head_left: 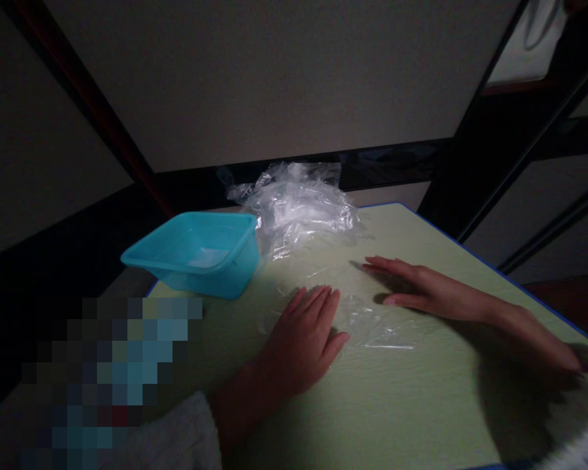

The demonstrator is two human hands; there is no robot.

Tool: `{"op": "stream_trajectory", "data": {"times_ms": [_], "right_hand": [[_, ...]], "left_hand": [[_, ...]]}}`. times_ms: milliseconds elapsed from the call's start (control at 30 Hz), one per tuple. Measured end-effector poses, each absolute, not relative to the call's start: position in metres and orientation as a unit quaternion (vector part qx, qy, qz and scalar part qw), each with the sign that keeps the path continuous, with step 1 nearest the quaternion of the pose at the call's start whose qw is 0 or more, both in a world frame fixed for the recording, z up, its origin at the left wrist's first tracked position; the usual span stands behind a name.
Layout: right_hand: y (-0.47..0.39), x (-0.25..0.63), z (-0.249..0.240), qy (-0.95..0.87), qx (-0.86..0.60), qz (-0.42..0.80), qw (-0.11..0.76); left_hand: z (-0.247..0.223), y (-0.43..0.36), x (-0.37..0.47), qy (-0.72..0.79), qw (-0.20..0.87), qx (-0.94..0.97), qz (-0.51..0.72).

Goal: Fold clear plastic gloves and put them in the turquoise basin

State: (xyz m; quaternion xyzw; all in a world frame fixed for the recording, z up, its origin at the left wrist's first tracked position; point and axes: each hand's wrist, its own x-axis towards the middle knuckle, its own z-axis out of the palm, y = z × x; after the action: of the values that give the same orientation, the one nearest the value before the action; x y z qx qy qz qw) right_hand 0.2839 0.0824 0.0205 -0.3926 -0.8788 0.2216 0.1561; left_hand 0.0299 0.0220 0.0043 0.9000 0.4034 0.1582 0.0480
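A thin clear plastic bag (367, 320) lies flat on the pale green table (421, 405). My left hand (308, 339) rests on its left part, palm down, fingers stretched out and thumb apart. Over the table to the right, my right hand (406, 284) is held sideways with its fingers extended and thumb apart, holding nothing. Its fingertips are near the bag's upper right side. Behind both hands sits a crumpled heap of clear plastic bags (304, 212).
A turquoise plastic basin (235, 271) stands at the table's back left, beside the heap, with something pale inside. A grey panelled wall (274, 85) rises behind the table. The lower left is pixelated.
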Motion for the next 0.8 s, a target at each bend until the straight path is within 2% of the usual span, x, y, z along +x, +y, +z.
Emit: {"op": "stream_trajectory", "data": {"times_ms": [200, 367, 533, 667, 800], "right_hand": [[0.084, 0.285, 0.020, -0.888, -0.407, 0.176, 0.124], [0.085, 0.286, 0.022, -0.888, -0.412, 0.163, 0.123], [0.085, 0.287, 0.022, -0.890, -0.406, 0.159, 0.137], [0.084, 0.286, 0.021, -0.889, -0.411, 0.140, 0.144], [0.084, 0.286, 0.021, -0.889, -0.412, 0.134, 0.151]], "left_hand": [[0.004, 0.026, 0.027, 0.413, 0.026, 0.888, 0.198], [0.009, 0.019, 0.028, 0.298, 0.041, 0.928, 0.219], [0.009, 0.010, 0.032, 0.201, 0.059, 0.961, 0.183], [0.011, 0.007, 0.040, 0.184, 0.069, 0.973, 0.118], [0.014, 0.001, 0.053, 0.178, 0.078, 0.975, 0.111]]}}
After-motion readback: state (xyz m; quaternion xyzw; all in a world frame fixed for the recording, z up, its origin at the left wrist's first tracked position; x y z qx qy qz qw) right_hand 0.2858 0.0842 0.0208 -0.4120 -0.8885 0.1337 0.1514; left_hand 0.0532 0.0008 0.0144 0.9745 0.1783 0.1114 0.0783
